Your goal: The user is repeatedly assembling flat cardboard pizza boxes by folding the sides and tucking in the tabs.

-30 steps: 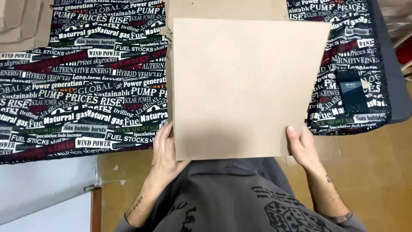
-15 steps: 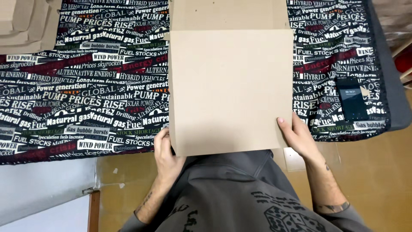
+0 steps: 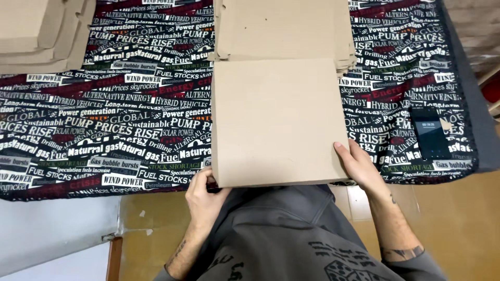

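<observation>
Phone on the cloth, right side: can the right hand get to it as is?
Probably yes: the phone lies uncovered just beyond the right hand, nothing between, though that hand grips the cardboard box.

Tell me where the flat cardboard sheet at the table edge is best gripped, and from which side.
Probably by its two near corners, from the person's side. The cardboard sheet lies flat on the printed cloth, its near edge overhanging the table, so fingers can slip under there. The left hand and right hand already sit at those corners.
</observation>
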